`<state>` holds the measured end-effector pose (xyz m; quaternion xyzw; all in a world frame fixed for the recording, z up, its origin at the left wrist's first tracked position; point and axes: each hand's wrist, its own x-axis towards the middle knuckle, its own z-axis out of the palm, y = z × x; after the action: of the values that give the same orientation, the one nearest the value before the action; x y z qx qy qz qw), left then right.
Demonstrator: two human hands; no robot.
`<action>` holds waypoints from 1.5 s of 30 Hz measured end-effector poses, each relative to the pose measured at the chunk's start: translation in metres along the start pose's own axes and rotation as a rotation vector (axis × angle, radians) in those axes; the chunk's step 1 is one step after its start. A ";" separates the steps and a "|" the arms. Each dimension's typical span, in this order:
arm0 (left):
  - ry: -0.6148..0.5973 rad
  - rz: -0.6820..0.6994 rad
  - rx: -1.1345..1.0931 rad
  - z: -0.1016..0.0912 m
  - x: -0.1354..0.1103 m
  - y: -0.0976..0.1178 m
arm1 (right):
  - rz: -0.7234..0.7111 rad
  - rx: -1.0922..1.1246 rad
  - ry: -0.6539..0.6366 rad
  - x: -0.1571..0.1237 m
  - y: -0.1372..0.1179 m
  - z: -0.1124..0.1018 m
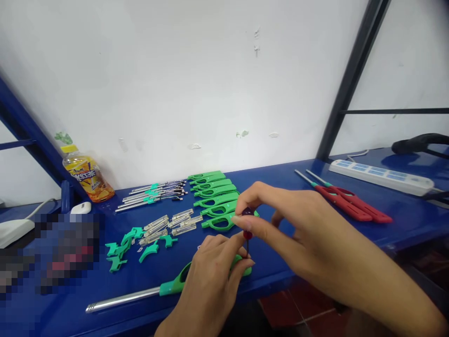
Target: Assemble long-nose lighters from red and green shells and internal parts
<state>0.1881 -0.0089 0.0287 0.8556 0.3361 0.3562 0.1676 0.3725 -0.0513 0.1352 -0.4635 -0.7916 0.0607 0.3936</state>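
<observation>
My left hand (pixel 210 276) presses down on the green handle of a long-nosed lighter (pixel 140 294) lying on the blue table (pixel 280 182), fingers closed over it. My right hand (pixel 280 224) pinches a small screwdriver (pixel 247 229) with a dark red handle, held upright with its tip on the lighter's handle. The lighter's metal tube points left along the table's front edge.
A row of green lighter shells (pixel 213 196) lies behind my hands, with metal tubes (pixel 154 192), clear inserts (pixel 168 223) and green triggers (pixel 129 245) to the left. Two red lighters (pixel 351 203) and a white power strip (pixel 382 175) lie right. A drink bottle (pixel 87 179) stands far left.
</observation>
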 end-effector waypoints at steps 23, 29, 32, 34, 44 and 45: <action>-0.093 -0.088 0.058 0.004 0.001 -0.006 | 0.038 -0.019 -0.075 -0.003 0.005 0.000; -0.126 -0.077 0.105 0.004 0.002 -0.004 | 0.062 -0.031 -0.083 -0.003 0.008 -0.001; -0.132 -0.049 0.118 0.001 -0.001 -0.004 | 0.086 -0.039 -0.085 -0.003 0.008 -0.001; -0.092 0.006 0.131 -0.002 -0.007 -0.005 | 0.092 -0.040 -0.085 -0.002 0.008 -0.002; -0.053 0.210 0.342 -0.038 -0.045 -0.042 | 0.063 0.000 -0.089 0.007 0.009 0.008; -0.038 0.213 0.360 -0.040 -0.047 -0.046 | 0.048 0.006 -0.092 0.008 0.008 0.011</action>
<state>0.1136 -0.0071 0.0092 0.9090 0.2990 0.2898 -0.0202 0.3685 -0.0374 0.1288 -0.4777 -0.7973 0.0938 0.3569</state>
